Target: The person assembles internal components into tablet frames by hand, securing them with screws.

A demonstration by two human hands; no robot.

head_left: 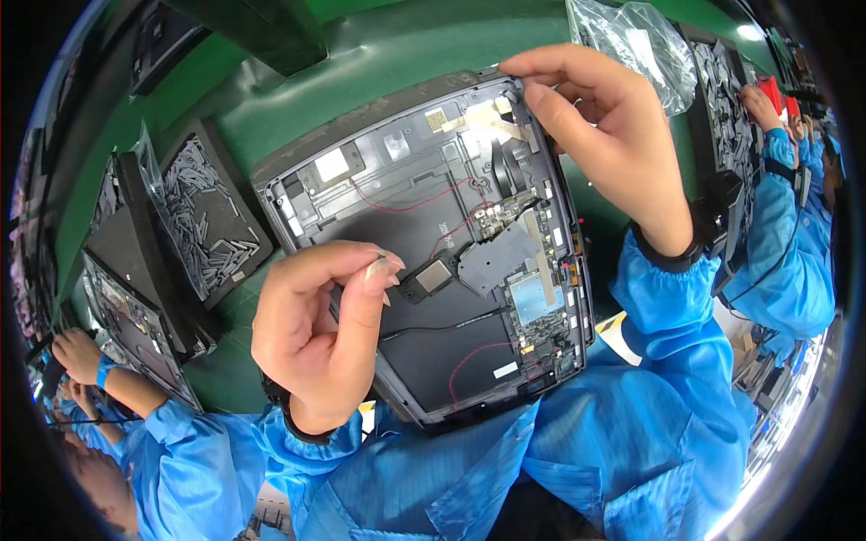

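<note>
An opened dark tablet-like device [397, 329] lies tilted in front of me, its inside facing up. It shows a circuit board [538, 302] along the right, thin red wires, a black cable and a small rectangular speaker-like part [430, 277]. Above the device's left half, my left hand [316, 334] is closed in a pinch, thumb against forefinger; whatever sits between the tips is too small to name. At the far right corner, my right hand [613, 135] grips the casing's edge between thumb and forefinger.
Left, a black foam tray [257, 236] holds many small grey strips; another opened device [135, 316] leans nearby. A clear plastic bag [645, 54] and a second tray of grey parts [722, 108] lie at the far right. Co-workers in blue sleeves [194, 451] sit on both sides. The mat is green.
</note>
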